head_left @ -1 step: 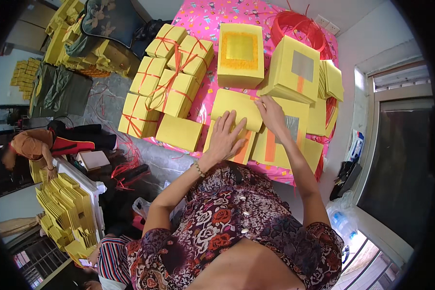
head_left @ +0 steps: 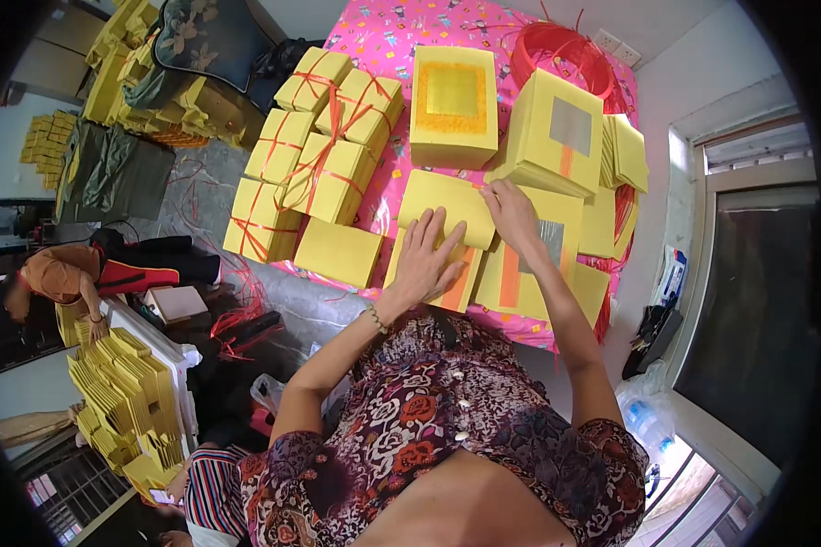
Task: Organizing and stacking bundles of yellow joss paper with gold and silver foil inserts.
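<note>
My left hand [head_left: 421, 264] lies flat with its fingers spread over a folded yellow paper sheet [head_left: 440, 191], on top of a sheet with an orange stripe. At the right edge of that folded paper, my right hand [head_left: 513, 215] has its fingers drawn together on the paper; the fingertips are partly hidden. Beneath my right wrist is a stack of yellow paper [head_left: 556, 205] bearing a silver square and an orange stripe. Beyond my hands stand a tall yellow stack [head_left: 453, 96] with a gold square and another stack [head_left: 566, 118] with a silver square.
Red-ribboned yellow bundles [head_left: 328, 173] and a plain yellow block [head_left: 337, 252] occupy the left of the pink-covered table [head_left: 369, 27]. A red ribbon coil [head_left: 561, 55] lies at the back right. At far left, a person [head_left: 64, 278] touches more yellow paper stacks [head_left: 128, 392].
</note>
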`<state>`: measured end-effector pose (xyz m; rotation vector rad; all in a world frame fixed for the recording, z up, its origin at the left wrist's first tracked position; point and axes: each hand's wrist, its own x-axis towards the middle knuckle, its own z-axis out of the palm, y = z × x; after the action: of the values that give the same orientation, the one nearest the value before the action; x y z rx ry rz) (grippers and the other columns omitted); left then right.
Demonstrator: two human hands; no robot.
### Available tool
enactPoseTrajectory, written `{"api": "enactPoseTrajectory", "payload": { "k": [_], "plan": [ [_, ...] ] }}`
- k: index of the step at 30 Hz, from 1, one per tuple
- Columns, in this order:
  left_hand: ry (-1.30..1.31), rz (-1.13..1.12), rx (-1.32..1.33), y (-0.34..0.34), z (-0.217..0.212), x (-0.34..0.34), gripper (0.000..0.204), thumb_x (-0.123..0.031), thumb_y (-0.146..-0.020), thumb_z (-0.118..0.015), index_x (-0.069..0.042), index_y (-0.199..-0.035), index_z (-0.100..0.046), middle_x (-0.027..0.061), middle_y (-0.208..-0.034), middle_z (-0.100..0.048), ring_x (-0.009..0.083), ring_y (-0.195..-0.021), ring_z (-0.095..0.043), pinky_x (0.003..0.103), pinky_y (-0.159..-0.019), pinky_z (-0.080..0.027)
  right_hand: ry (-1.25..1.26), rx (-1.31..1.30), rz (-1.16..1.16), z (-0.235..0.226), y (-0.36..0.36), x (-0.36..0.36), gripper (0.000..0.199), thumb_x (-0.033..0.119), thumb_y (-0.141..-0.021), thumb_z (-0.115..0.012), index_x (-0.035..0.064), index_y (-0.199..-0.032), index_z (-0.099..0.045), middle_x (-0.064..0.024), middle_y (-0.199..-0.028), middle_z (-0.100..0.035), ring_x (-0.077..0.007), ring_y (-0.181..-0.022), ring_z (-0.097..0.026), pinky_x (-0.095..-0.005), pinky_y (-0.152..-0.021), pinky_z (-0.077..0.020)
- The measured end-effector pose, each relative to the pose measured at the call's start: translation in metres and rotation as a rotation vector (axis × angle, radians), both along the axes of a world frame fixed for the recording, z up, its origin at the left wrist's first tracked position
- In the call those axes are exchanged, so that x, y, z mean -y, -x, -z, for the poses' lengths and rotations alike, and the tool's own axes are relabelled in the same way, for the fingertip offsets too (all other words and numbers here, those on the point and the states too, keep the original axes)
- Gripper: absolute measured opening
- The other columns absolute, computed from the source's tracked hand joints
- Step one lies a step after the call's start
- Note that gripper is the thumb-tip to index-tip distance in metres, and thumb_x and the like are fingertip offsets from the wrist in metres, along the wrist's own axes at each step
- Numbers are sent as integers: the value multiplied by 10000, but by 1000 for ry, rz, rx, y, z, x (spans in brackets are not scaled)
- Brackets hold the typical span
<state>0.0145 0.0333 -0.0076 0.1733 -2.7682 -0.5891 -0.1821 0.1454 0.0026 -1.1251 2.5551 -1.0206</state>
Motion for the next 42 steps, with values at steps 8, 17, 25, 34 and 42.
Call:
{"api": "enactPoseTrajectory", "payload": {
  "k": [8,17,25,34,42],
  "plan": [
    [27,-15,126,14,10,4,740,-466,-908,-596,-183,-1544,-345,235,-1567,-275,408,-1452,-239,549,-1177,-174,11,-150,-126,11,11,41,195,195,-957,-580,29,-1035,-647,-150,-957,-636,-351,-924,-615,-462,-809,-500],
    [11,-19,138,17,16,4,735,-488,-915,-589,-173,-1538,-360,223,-1576,-269,405,-1458,-231,546,-1177,-171,-106,62,-231,27,5,60,265,114,-978,-494,-18,-1169,-622,-213,-1099,-631,-401,-1044,-609,-479,-895,-488],
    [16,-8,158,15,16,4,716,-506,-911,-587,-163,-1513,-406,222,-1572,-277,404,-1460,-224,549,-1176,-173,-69,95,-192,24,1,58,241,118,-969,-516,-4,-1147,-624,-204,-1088,-631,-395,-1033,-614,-475,-878,-495],
    [3,0,150,15,18,5,716,-501,-904,-592,-152,-1504,-417,229,-1565,-289,414,-1454,-241,552,-1175,-174,-35,74,-173,27,-2,61,184,106,-935,-556,28,-1086,-630,-178,-1021,-632,-376,-1014,-612,-470,-907,-487],
    [-131,6,126,14,13,9,774,-518,-869,-620,-80,-1476,-421,264,-1534,-314,446,-1432,-258,567,-1173,-192,-33,36,-167,29,-4,62,162,73,-915,-583,20,-1062,-626,-185,-1018,-634,-372,-1004,-618,-464,-900,-492]
  ]
}}
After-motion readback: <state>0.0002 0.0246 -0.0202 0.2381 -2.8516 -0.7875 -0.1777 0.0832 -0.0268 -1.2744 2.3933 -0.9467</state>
